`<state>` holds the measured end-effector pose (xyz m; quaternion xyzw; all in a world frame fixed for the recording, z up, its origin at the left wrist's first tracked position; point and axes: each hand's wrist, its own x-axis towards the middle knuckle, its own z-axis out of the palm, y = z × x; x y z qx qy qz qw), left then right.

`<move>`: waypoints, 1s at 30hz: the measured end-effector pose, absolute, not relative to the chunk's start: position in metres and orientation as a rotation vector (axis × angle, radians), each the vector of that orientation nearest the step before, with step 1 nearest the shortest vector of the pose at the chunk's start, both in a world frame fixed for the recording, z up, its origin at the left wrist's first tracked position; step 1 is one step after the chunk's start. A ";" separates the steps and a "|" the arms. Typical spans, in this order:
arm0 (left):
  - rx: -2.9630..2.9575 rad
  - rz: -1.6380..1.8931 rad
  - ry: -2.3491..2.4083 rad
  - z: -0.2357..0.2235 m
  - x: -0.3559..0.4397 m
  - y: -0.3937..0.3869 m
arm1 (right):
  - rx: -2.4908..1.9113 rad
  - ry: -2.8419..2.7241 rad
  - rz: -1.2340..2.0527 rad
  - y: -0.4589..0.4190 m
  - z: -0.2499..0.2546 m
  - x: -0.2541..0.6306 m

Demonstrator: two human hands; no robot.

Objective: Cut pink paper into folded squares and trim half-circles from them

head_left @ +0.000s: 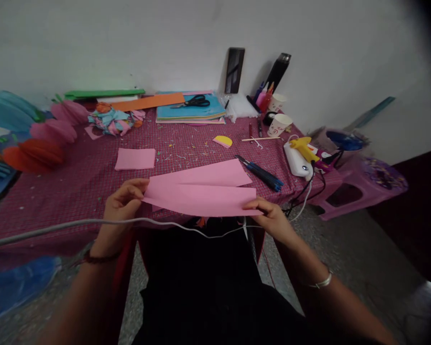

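Note:
A long pink paper strip (204, 200) is stretched between my two hands above the front of the table. My left hand (124, 203) pinches its left end between thumb and fingers. The right end is gripped by my right hand (271, 215), thumb below and fingers on top. Behind it lies another pink paper strip (215, 171), partly covered by the held one. A stack of pink paper rectangles (135, 159) rests beyond my left hand. Dark-handled scissors (260, 173) lie just past the strip's right end.
A white cable (172, 223) runs across in front of me, below the strip. Blue sheets with black scissors (197, 101), paper scraps (113, 120) and paper pumpkins (36, 155) stand at the back and left. Paper cups (279, 125) and a yellow glue gun (304, 148) are at right.

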<state>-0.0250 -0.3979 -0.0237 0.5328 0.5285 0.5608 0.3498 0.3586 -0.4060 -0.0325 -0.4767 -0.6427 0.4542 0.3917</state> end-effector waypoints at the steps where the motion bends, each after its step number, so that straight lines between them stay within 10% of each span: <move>1: 1.423 1.412 1.340 -0.020 -0.027 -0.401 | -1.182 -1.637 1.099 -0.408 -0.032 0.358; 12: 2.005 0.909 1.240 0.025 -0.044 -0.421 | -1.147 -1.383 1.150 -0.407 -0.045 0.360; 30: 2.252 1.028 1.332 0.016 -0.040 -0.417 | -0.896 -0.734 1.489 -0.386 -0.019 0.336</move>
